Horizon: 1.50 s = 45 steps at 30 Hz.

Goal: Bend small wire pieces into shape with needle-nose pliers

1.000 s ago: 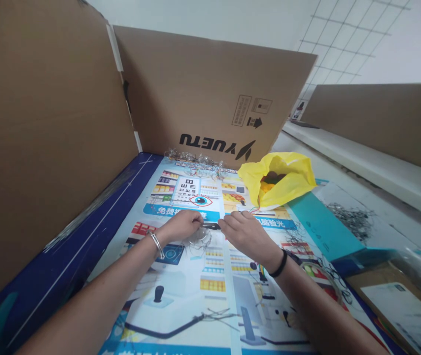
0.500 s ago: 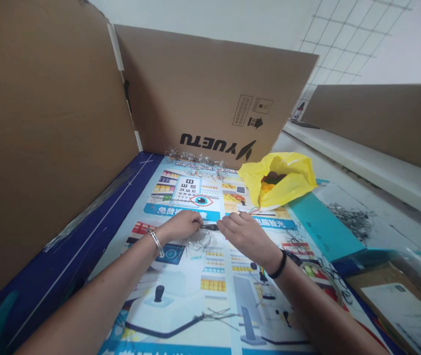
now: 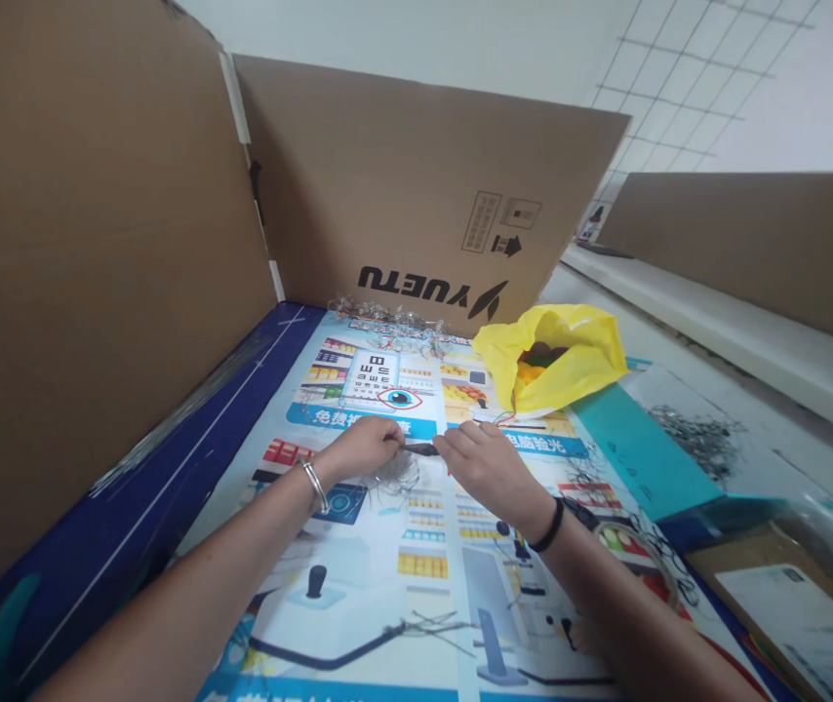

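Note:
My left hand [image 3: 371,447] is closed in a pinch over the printed sheet. Fine wire [image 3: 398,476] loops out just below its fingertips, and the gripped part is hidden. My right hand [image 3: 476,463] is wrapped round a dark, slim tool [image 3: 420,449] that resembles pliers. Its narrow end points left and reaches the left fingertips; the fist covers the rest. Whether the tool's tip bites on the wire is too small to tell.
Cardboard panels [image 3: 416,175] stand at the back and left. Wire tangles [image 3: 394,317] lie along the back. A yellow bag [image 3: 570,375] holds coloured items at right, near a teal box flap [image 3: 643,453] and dark wire bits [image 3: 694,439]. Loose wires [image 3: 431,624] lie in front.
Both hands stay almost in place, still closed at the dark tool and wire. The whole view has shifted very slightly.

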Available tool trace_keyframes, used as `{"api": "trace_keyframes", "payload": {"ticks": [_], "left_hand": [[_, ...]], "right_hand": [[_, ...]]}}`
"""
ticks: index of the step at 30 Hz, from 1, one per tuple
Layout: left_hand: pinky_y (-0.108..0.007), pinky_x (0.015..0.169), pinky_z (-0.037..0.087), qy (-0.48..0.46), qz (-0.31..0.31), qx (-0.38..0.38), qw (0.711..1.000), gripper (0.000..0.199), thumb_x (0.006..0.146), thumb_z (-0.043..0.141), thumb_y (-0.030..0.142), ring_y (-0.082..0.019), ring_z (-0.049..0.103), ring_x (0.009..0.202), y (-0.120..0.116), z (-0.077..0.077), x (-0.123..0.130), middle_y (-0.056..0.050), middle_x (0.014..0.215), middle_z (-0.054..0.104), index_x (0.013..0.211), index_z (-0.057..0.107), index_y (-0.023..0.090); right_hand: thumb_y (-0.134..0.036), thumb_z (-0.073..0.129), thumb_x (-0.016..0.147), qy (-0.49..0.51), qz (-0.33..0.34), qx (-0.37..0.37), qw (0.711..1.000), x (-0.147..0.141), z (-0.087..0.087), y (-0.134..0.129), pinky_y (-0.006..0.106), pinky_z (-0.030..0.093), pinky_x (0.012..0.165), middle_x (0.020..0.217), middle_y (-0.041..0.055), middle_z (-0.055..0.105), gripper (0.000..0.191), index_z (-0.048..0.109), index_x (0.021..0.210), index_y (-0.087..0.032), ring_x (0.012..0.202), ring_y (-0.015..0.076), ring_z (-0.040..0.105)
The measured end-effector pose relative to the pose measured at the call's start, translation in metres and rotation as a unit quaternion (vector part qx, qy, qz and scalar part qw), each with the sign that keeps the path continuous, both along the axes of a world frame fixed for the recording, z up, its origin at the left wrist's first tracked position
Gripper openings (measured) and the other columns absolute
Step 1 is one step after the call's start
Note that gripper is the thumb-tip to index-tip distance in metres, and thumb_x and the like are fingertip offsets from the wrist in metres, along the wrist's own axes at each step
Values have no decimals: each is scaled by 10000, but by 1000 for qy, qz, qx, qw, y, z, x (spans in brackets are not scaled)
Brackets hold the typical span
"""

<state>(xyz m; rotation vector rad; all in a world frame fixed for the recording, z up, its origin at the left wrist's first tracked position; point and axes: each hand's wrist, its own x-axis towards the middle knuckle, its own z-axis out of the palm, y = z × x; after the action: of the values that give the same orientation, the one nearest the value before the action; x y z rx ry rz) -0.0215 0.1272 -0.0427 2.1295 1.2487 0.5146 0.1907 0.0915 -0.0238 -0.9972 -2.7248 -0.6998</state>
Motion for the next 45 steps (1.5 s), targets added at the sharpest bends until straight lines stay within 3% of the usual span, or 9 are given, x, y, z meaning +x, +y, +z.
{"api": "trace_keyframes", "payload": {"ticks": [6,11,21,28,34,45], "left_hand": [[-212,552,347,-45,7,-25,999,180,666,400,174,-118,493,602,2,-4,-1,13,624,572,639,577,152],[-207,534,329,-54,12,-35,998,177,654,404,176,-110,471,581,3,-4,0,25,597,545,644,578,149],[-208,524,320,-50,4,-59,997,174,657,408,183,-104,454,559,0,1,0,23,583,531,637,576,142],[-216,560,341,-47,-17,-48,998,176,678,411,189,-118,483,608,0,0,-1,11,632,569,655,581,148],[-224,582,363,-41,-24,-52,998,194,694,405,201,-127,495,615,0,1,-1,0,648,587,664,589,147],[-221,598,359,-53,-34,-55,997,153,686,399,195,-122,472,635,-4,5,-2,11,660,554,665,546,158]], "right_hand": [[-200,465,841,89,-35,-27,995,0,-10,4,295,326,701,787,41,591,167,605,931,-184,769,164,465],[-224,506,812,145,-50,-93,984,2,-17,8,258,360,708,810,28,624,172,612,945,-196,783,147,512],[-227,490,821,148,-37,-183,971,2,-9,7,225,362,641,804,17,626,182,608,959,-206,754,131,540],[-217,518,794,89,-33,-99,991,3,1,2,294,323,734,842,46,599,195,589,973,-184,842,175,486],[-178,449,847,-1,-21,-17,1000,-1,13,-6,320,266,670,764,48,540,114,559,877,-170,766,182,426],[-165,420,872,-30,-17,9,999,-9,20,-20,338,284,682,814,62,546,124,530,929,-154,771,189,437]]}}
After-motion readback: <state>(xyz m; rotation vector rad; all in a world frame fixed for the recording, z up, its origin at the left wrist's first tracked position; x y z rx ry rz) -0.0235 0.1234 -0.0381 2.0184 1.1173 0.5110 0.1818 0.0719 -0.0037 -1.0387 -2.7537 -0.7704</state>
